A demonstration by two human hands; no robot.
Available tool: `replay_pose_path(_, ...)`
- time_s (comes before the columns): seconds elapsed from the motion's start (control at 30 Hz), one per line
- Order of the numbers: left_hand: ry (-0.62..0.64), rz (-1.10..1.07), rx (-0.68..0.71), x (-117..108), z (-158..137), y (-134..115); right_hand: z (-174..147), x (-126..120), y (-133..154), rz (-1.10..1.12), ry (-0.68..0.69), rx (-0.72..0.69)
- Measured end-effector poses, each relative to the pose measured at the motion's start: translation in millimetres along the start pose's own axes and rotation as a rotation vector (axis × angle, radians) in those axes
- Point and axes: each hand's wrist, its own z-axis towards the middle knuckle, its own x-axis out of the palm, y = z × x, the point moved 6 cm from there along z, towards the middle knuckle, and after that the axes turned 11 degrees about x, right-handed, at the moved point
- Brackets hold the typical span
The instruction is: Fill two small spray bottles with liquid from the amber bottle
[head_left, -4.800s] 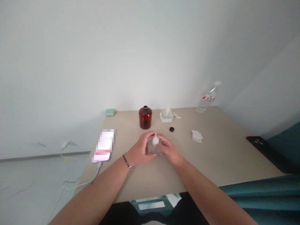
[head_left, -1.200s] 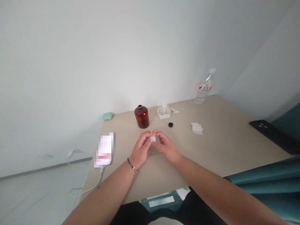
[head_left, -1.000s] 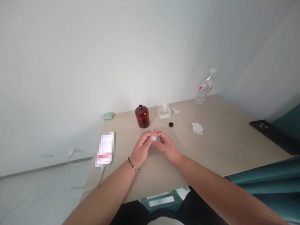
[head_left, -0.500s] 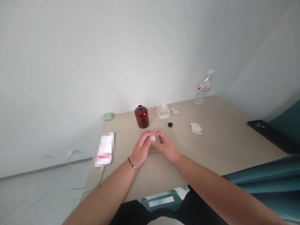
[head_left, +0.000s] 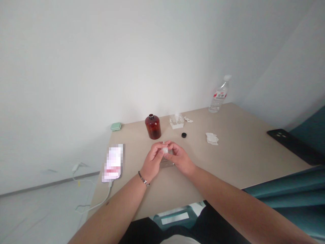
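My left hand [head_left: 152,161] and my right hand [head_left: 182,159] meet over the middle of the table, fingers curled and thumbs close together. Between them they pinch a small, white, rounded piece [head_left: 165,149]; its kind is not clear. Just under the hands stands a clear box-like thing [head_left: 167,164], mostly covered by them. Behind the hands is a brown-red bottle [head_left: 153,128], upright, its neck uncapped. To the right of it lies a black cap [head_left: 184,135].
A clear box with white material [head_left: 176,122] stands near the wall. Crumpled white tissue [head_left: 212,138] lies at right, with a water bottle [head_left: 218,98] behind. A charging phone [head_left: 113,162], a green case [head_left: 116,126] and a black phone-like object [head_left: 291,144] lie near the edges.
The view has shifted very slightly. Both hands keep almost the same grip and place; nothing on the table has moved.
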Motion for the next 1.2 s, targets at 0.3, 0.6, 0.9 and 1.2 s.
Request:
replay_pose_path(0.3,-0.006,-0.018,-0.013,0,1,-1,-1,0,-1,-0.029,-0.047,0.005)
replay_pose_path(0.6,0.001,0.001,0.005,0,2,-4,-3,0,9,-0.168,-0.003,-0.049)
replay_pose_path(0.9,-0.012,-0.038,0.026,-1,1,-2,-6,1,12,-0.209,0.011,-0.130)
replay_pose_path(1.2,-0.040,-0.093,-0.037,-1,0,3,-8,0,18,-0.294,-0.038,-0.175)
